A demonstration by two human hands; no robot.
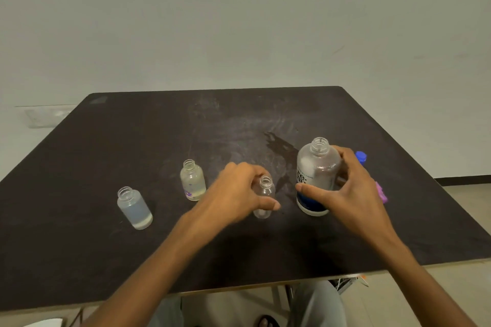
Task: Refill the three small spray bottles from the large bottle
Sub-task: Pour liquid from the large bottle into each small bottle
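Three small clear bottles stand uncapped on the dark table. The left one and the middle one, with a purple flower print, each hold some liquid. The right small bottle looks empty, and my left hand curls round it from the left. The large bottle, uncapped, with dark lettering and a blue band low on it, stands just right of it. My right hand wraps round the large bottle, thumb in front and fingers behind.
A blue cap and a purple object lie behind my right hand near the table's right edge. A wet smear marks the table behind the bottles. A pale wall rises beyond the far edge.
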